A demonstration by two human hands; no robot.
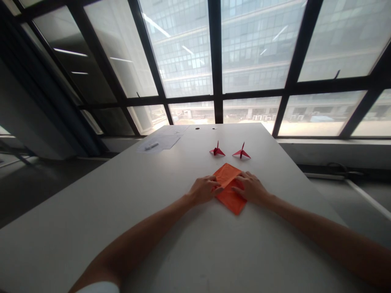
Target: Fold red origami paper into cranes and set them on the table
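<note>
A sheet of orange origami paper (232,200) lies on the white table, its outline like a diamond with a fold across the middle. At its left edge, my left hand (204,190) has thumb and fingers closed on the paper. My right hand (252,189) grips the right side, with fingertips at the fold and the thumb lower on the sheet. Just beyond the paper stand two folded red paper cranes, the left crane (217,151) and the right crane (242,154), touched by neither hand. Fingers cover parts of both side edges.
White sheets of paper (171,140) lie at the table's far left, with a whitish marker-like object (152,145) on them. The white table (128,191) reaches toward large dark-framed windows (217,61). A round dark hole (197,128) shows near its far end.
</note>
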